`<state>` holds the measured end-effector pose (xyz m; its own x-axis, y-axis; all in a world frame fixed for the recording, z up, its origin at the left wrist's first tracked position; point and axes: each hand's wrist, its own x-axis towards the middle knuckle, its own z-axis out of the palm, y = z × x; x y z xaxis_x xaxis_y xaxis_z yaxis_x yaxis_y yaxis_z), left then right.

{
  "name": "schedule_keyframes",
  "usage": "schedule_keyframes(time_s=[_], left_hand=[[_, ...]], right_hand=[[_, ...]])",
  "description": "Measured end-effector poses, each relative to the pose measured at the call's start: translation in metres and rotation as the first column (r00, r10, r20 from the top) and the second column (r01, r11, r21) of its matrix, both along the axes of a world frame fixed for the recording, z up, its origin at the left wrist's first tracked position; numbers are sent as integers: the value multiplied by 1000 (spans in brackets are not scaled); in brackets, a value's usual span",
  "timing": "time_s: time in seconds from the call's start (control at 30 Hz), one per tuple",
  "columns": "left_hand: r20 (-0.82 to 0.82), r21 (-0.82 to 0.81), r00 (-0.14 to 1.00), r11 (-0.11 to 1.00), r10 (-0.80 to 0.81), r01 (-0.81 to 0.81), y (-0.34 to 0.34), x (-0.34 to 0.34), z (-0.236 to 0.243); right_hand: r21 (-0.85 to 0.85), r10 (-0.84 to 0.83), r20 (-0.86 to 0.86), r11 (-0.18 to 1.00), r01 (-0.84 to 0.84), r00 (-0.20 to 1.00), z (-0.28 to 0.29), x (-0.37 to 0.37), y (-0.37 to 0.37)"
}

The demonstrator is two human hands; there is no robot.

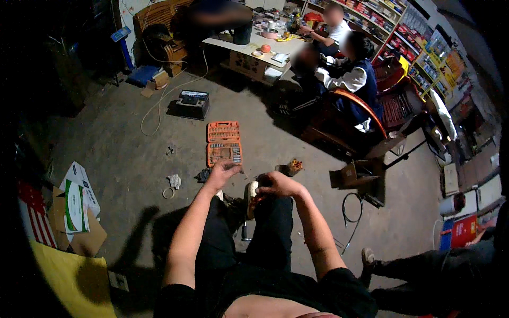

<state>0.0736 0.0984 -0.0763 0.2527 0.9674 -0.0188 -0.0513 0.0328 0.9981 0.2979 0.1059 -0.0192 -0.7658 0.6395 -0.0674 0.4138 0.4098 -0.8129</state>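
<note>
Over my knees, my left hand [225, 173] is closed in a pinch, its fingertips at a thin strand [246, 174] that runs toward my right hand. My right hand [281, 185] has its fingers curled down beside a pale, elongated object [251, 192]; whatever it grips is hidden by the fingers. Below them, between my legs, shows a tool with a metal end [244, 232]. Just beyond my left hand an orange socket set case [224, 142] lies unfolded on the floor, with sockets and bits in its slots.
A black car battery [192, 104] stands beyond the case. Tape [168, 193] and a crumpled rag [174, 181] lie left; a cable [352, 209] coils right. Cardboard [87, 236] is at far left. People sit by a table [241, 49]; another person's leg [403, 265] shows right.
</note>
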Motion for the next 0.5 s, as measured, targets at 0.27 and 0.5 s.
schedule_keyframes(time_s=[0.27,0.5], left_hand=[[-21,66,998,996,-52,54,-16,19,12],[-108,-67,967,972,-231,224,10,-14,-8]], right_hand=[[-782,-759,-387,571,250,523,9,-11,7],[-51,67,-24,996,-68,997,11,-1,-1]])
